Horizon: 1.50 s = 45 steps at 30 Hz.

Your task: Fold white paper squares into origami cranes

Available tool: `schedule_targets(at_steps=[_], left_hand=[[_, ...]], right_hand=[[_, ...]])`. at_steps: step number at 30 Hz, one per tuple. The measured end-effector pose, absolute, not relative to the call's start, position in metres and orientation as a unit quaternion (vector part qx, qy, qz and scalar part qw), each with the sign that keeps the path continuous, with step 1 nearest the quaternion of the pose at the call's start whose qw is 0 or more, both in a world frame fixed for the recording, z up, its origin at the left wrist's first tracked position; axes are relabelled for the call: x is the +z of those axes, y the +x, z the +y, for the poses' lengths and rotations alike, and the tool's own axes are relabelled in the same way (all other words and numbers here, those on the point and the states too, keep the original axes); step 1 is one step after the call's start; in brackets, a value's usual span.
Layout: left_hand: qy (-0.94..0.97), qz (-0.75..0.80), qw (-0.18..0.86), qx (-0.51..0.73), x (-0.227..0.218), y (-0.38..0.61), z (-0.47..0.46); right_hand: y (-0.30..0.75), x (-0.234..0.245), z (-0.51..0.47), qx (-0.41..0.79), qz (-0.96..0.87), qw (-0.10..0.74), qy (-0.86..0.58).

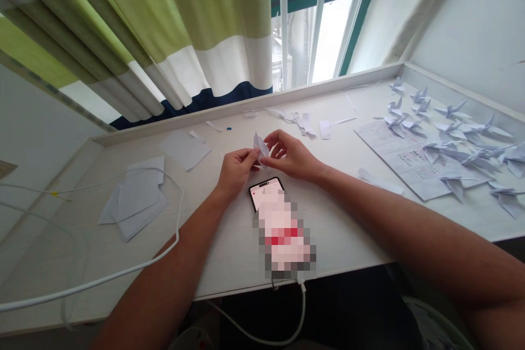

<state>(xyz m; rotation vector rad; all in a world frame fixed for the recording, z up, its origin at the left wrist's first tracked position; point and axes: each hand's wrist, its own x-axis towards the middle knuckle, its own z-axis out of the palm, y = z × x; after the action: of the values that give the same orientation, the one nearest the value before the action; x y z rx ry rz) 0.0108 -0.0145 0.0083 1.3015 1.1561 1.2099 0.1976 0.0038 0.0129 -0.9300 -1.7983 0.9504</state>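
Nearest, a smartphone [262, 192] lies on the white counter [229, 262] just below the hands, its cable [302, 311] trailing over the edge. The left hand [235, 172] pinches a small folded paper piece [261, 145] upright between thumb and fingers; the right hand [292, 156] stands half open, fingers spread, right beside it. The paper is light, thin and easily creased, best held by its thick folded body. Farther off, paper cranes [450, 110] lie around a printed sheet [385, 145].

Green-and-white striped cloth curtain [176, 22] behind a white wooden desk [221, 251], black smartphone [264, 188] and white cable [178, 213] on top.
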Motion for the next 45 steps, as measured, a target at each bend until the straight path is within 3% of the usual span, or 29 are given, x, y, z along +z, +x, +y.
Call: schedule_targets(at_steps=[21, 30, 37, 45], left_hand=[[0.508, 0.471, 0.518, 0.501, 0.013, 0.01, -0.015], [0.478, 0.461, 0.531, 0.527, 0.016, 0.014, -0.016], [0.424, 0.438, 0.587, 0.532, 0.021, 0.014, -0.017], [0.454, 0.454, 0.57, 0.513, 0.019, 0.013, -0.017]], right_hand=[[0.196, 0.015, 0.001, 0.169, -0.837, 0.417, -0.311], [0.194, 0.016, -0.003, 0.19, -0.793, 0.427, -0.39], [0.192, 0.022, -0.004, 0.001, -0.832, 0.407, -0.377], [0.196, 0.029, -0.002, -0.132, -0.874, 0.313, -0.347]])
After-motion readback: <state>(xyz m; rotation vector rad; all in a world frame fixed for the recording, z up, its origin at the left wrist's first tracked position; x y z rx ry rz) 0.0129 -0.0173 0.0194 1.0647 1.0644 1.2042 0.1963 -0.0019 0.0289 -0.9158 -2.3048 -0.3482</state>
